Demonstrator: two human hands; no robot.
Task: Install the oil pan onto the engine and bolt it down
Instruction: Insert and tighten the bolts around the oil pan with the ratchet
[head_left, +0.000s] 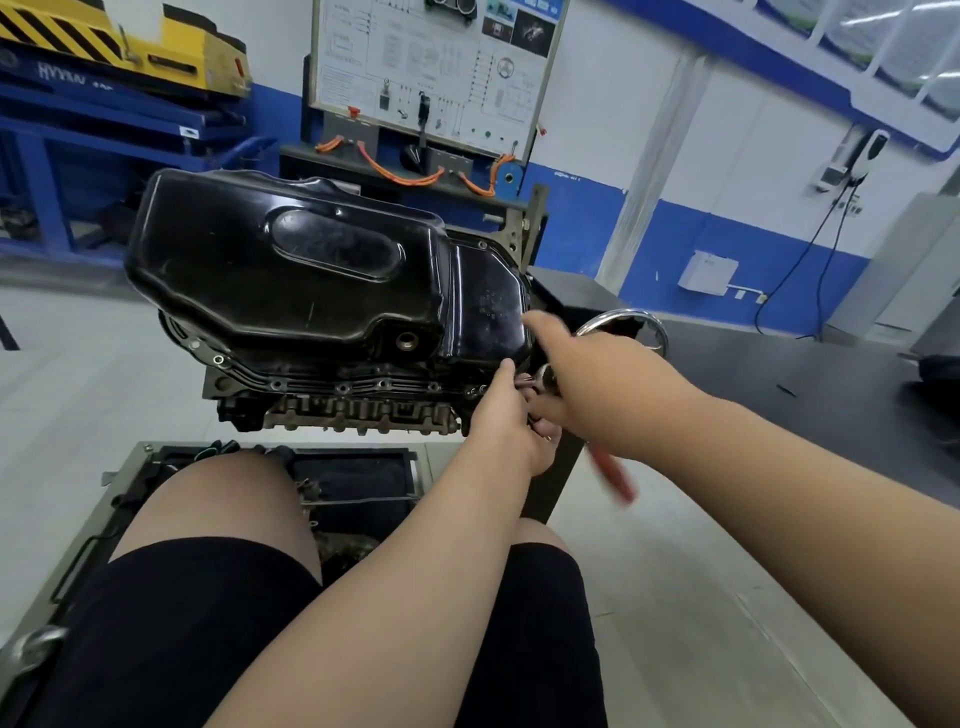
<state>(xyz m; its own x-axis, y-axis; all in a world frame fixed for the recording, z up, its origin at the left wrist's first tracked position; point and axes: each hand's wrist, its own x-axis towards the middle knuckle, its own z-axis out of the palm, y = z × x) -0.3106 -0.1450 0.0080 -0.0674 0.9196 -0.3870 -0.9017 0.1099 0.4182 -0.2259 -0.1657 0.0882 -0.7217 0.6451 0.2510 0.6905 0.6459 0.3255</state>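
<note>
The black oil pan (291, 270) sits on top of the upturned engine (343, 410), its flange lined with several bolts along the near edge. My left hand (506, 421) is curled at the pan's near right corner, pinching something small that I cannot make out. My right hand (582, 374) grips a ratchet with a red handle (613, 475), its metal head (545, 376) at the same corner. The handle is blurred by motion. The fastener under the tool is hidden by both hands.
The engine hangs on a stand with a chrome handwheel (652, 322) right behind my right hand. A drip tray (358, 480) lies on the stand's base below, beside my knees. A wiring training board (431, 78) and a blue lift table (104, 130) stand behind.
</note>
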